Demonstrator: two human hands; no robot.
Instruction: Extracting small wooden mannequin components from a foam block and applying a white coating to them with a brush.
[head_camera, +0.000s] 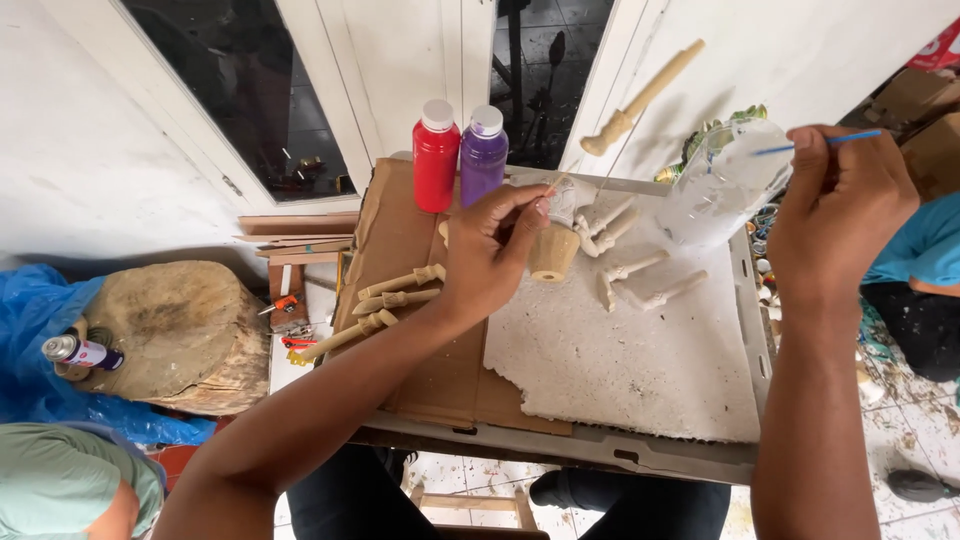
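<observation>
My left hand (492, 255) grips a small turned wooden piece (553, 250), cup-shaped with a white-painted top, above a white foam sheet (640, 365). My right hand (838, 205) pinches a thin blue-handled brush (812, 144) beside a clear plastic bottle (722, 183). Several white-painted wooden pegs (635, 270) lie on the foam near the held piece. Unpainted wooden pegs (392, 298) lie on brown cardboard (440, 375) by my left wrist.
A red paint bottle (436, 155) and a purple one (483, 153) stand at the cardboard's far edge. A long wooden spindle (640, 98) leans on the white wall. A log stump (180, 335) with a spray can (80, 351) sits left. Another person's leg (925, 270) is at right.
</observation>
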